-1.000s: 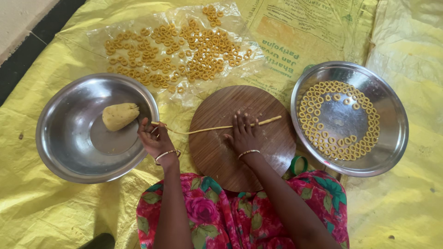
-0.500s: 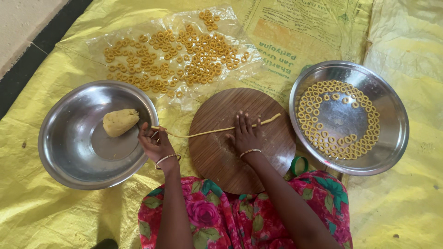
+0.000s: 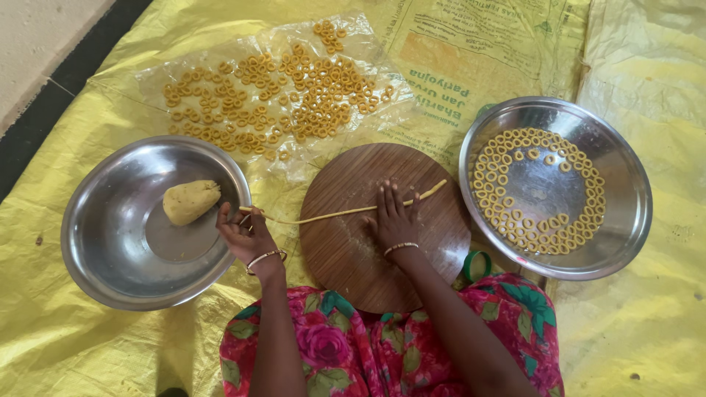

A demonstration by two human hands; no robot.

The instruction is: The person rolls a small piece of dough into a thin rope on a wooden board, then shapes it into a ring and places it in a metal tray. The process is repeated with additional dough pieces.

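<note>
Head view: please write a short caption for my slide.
Right hand rolls a thin dough rope on a round wooden board; left hand holds its end.

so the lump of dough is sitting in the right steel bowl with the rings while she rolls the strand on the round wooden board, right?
Not quite. The lump of dough sits in the left steel bowl, by itself. The right steel bowl holds only the rings. The rest stands: in the head view the right hand presses the strand on the round wooden board, while the left hand holds its other end.
</note>
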